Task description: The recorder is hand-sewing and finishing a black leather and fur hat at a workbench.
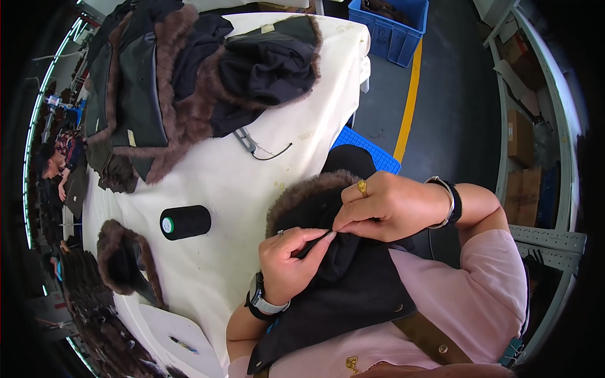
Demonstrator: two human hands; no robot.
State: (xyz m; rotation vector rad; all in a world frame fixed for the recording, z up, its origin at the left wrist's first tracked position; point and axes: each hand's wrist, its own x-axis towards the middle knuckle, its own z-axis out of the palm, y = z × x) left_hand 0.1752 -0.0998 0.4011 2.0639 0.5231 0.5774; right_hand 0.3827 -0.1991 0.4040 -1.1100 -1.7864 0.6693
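In my lap, against a dark apron (340, 309), lies a black cloth piece with brown fur trim (302, 195). My left hand (291, 261) is closed, pinching a fold of its black fabric between thumb and forefinger. Right beside it, my right hand (381, 208) pinches the same fabric with bent fingers, the fingertips of both hands almost meeting. Whether a needle is between the right fingers is too small to make out. A spool of black thread (192, 222) lies on its side on the white-covered table (233, 189), left of my hands.
Dark fur-trimmed garments (183, 82) are heaped on the far table. A small grey tool with a black cord (246, 140) and a fur-trimmed loop piece (129, 261) lie there too. Beyond are a blue crate (391, 31) and shelves with cardboard boxes (522, 138). Another person (60, 160) is at far left.
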